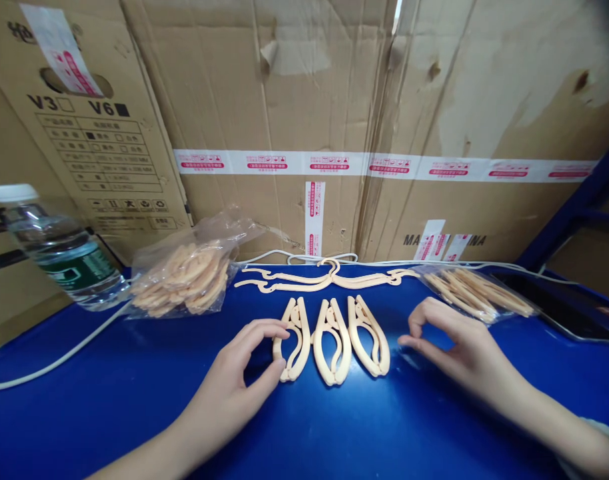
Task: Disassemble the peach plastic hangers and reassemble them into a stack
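Note:
Three folded peach-coloured travel hangers lie side by side on the blue table: a left one (pixel 298 357), a middle one (pixel 333 373) and a right one (pixel 379 357). My left hand (pixel 239 363) has its curved index finger and thumb on the left edge of the left folded hanger. To the right of the row, my right hand (pixel 457 347) is held with thumb and index finger apart and nothing between them. Beyond the row lie unfolded hangers (pixel 304 285) of the same colour, their hooks toward the back.
A clear bag of folded hangers (pixel 184 280) lies at left, beside a water bottle (pixel 64 250). Another bagged bundle (pixel 477 293) lies at right, near a dark phone-like slab (pixel 559 313). Cardboard (pixel 284 100) walls the back. A white cable (pixel 64 363) runs along the left and rear.

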{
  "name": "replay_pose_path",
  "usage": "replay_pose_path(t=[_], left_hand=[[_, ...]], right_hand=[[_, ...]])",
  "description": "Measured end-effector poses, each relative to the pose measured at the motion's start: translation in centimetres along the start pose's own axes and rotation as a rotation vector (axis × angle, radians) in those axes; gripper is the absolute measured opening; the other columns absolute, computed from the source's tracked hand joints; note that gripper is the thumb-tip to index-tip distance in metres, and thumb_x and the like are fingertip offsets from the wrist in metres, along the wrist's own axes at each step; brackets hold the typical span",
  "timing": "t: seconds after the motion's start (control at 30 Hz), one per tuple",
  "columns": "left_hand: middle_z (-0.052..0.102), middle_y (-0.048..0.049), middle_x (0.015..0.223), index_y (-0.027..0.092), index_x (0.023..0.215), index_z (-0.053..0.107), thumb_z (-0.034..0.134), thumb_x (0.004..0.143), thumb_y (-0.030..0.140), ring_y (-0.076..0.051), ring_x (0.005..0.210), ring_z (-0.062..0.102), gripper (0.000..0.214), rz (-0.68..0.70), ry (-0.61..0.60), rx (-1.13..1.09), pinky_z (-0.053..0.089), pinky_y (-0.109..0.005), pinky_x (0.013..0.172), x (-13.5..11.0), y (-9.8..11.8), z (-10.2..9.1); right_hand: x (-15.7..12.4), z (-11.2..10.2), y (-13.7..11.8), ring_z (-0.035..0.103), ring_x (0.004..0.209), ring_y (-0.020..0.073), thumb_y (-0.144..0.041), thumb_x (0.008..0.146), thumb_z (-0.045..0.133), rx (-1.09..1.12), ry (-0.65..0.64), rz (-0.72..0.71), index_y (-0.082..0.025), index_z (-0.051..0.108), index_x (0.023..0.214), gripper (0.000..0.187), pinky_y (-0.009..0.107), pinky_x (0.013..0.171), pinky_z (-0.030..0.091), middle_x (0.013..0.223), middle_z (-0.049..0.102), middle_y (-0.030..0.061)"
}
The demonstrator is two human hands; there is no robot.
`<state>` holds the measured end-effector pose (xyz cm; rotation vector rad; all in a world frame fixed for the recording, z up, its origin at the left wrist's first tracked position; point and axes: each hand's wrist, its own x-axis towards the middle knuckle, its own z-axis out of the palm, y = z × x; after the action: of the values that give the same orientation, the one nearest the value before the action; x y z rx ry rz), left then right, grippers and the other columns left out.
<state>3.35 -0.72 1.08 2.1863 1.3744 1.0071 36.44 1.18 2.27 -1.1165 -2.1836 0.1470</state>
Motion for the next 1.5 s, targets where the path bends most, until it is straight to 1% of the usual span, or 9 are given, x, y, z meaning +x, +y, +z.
replay_pose_path(t=[0.13,0.27,0.43,0.53,0.63,0.87,1.03,1.27,1.5], left_hand=[[0.066,-0.0059,0.116,0.025,0.102,0.063,0.053,0.087,0.027,-0.025,0.111,0.063,0.018,-0.037,-0.006,-0.066,0.051,-0.045,0.097,0.14,0.15,-0.10],[0.066,-0.0060,0.115,0.024,0.099,0.063,0.053,0.087,0.027,-0.024,0.111,0.062,0.016,-0.074,-0.012,-0.123,0.050,-0.045,0.098,0.14,0.25,-0.15],[0.067,-0.0058,0.112,0.023,0.097,0.063,0.052,0.087,0.026,-0.024,0.109,0.063,0.015,-0.078,-0.012,-0.151,0.051,-0.045,0.097,0.18,0.11,-0.27],[0.066,-0.0051,0.113,0.024,0.097,0.062,0.052,0.087,0.027,-0.024,0.110,0.062,0.015,-0.090,-0.020,-0.166,0.050,-0.045,0.098,0.20,0.05,-0.32],[0.066,-0.0053,0.113,0.023,0.098,0.062,0.052,0.086,0.026,-0.024,0.110,0.061,0.016,-0.109,-0.032,-0.193,0.049,-0.046,0.099,0.19,0.07,-0.31],[0.065,-0.0056,0.114,0.023,0.096,0.062,0.054,0.084,0.025,-0.024,0.111,0.059,0.015,-0.142,-0.034,-0.232,0.045,-0.042,0.100,0.22,-0.09,-0.14],[0.064,-0.0050,0.112,0.023,0.096,0.062,0.053,0.084,0.026,-0.024,0.111,0.059,0.015,-0.153,-0.042,-0.246,0.044,-0.042,0.100,0.12,-0.24,-0.10],[0.063,-0.0047,0.114,0.024,0.095,0.062,0.053,0.085,0.026,-0.023,0.111,0.058,0.014,-0.141,-0.051,-0.227,0.044,-0.042,0.100,0.02,-0.33,-0.14],[0.064,-0.0043,0.114,0.024,0.094,0.063,0.052,0.084,0.026,-0.023,0.111,0.059,0.015,-0.131,-0.044,-0.203,0.044,-0.042,0.100,0.04,-0.40,-0.10]], right_hand=[[0.10,-0.01,0.40,0.055,0.070,0.0187,-0.041,0.095,0.053,0.012,0.003,0.056,-0.023,0.055,0.077,0.025,0.031,0.062,0.045,0.075,0.058,0.0021],[0.21,0.10,0.25,0.056,0.068,0.0190,-0.041,0.095,0.053,0.028,0.006,0.062,-0.023,0.057,0.076,0.026,0.031,0.061,0.045,0.074,0.059,0.0019],[0.36,0.15,0.28,0.059,0.070,0.0201,-0.041,0.095,0.051,0.041,-0.009,0.082,-0.023,0.061,0.076,0.028,0.033,0.062,0.048,0.075,0.062,0.0033],[0.39,0.11,0.52,0.062,0.070,0.0209,-0.042,0.091,0.056,0.047,0.050,0.129,-0.023,0.066,0.078,0.025,0.033,0.062,0.051,0.076,0.066,0.0038],[0.37,0.03,0.80,0.063,0.064,0.0203,-0.041,0.085,0.060,0.038,0.109,0.193,-0.023,0.068,0.078,0.021,0.032,0.057,0.051,0.073,0.068,0.0030],[0.31,0.04,0.71,0.060,0.054,0.0163,-0.034,0.077,0.058,0.081,0.134,0.291,-0.020,0.064,0.072,0.016,0.026,0.051,0.049,0.063,0.065,0.0017],[0.45,-0.05,0.04,0.052,0.048,0.0125,-0.030,0.074,0.058,0.112,0.141,0.309,-0.020,0.058,0.066,0.013,0.023,0.046,0.044,0.057,0.058,-0.0001],[-0.06,0.37,0.43,0.048,0.045,0.0101,-0.027,0.073,0.060,0.192,0.163,0.321,-0.020,0.056,0.066,0.010,0.020,0.043,0.040,0.055,0.052,-0.0028],[-0.30,0.33,0.46,0.055,0.038,0.0118,-0.020,0.071,0.064,0.357,0.133,0.381,-0.021,0.054,0.069,0.010,0.021,0.040,0.044,0.054,0.054,-0.0051]])
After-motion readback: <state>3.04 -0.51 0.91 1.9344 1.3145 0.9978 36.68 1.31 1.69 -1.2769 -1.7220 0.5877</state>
